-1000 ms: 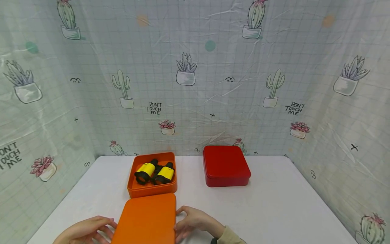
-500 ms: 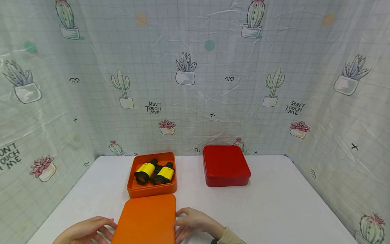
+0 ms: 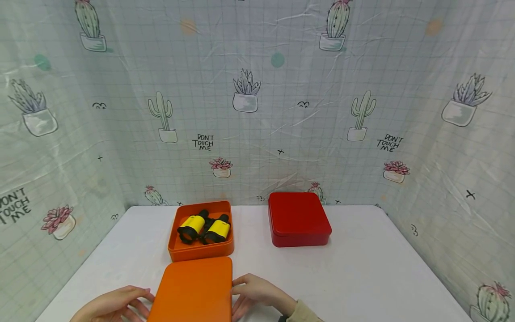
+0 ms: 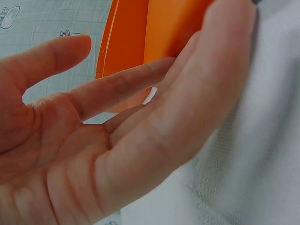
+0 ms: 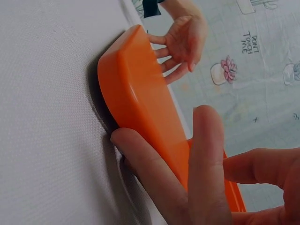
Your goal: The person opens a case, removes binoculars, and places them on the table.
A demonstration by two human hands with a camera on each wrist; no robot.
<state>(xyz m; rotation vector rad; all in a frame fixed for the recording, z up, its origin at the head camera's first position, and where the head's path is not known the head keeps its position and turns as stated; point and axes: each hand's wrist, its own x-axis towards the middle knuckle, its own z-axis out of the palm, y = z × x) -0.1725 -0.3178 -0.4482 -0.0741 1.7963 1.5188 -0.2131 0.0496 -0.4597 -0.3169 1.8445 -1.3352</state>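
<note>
An orange lid lies top side up on the table in the head view, cut off by the bottom edge. My left hand is at its left side, fingers extended with the tips at the lid's edge. On the right side my right hand has its fingertips along the edge, loosely bent and not wrapped round it. The right wrist view shows the lid's rounded corner and side wall, with two fingers in front of it. Just behind the lid stands an open orange box with yellow and black binoculars inside.
A closed red box stands at the back right of the white table. A pale curtain printed with cacti encloses the back and both sides.
My right hand and the lid have shifted very slightly toward me since one second ago. My left hand, the binoculars and both boxes stay where they were.
</note>
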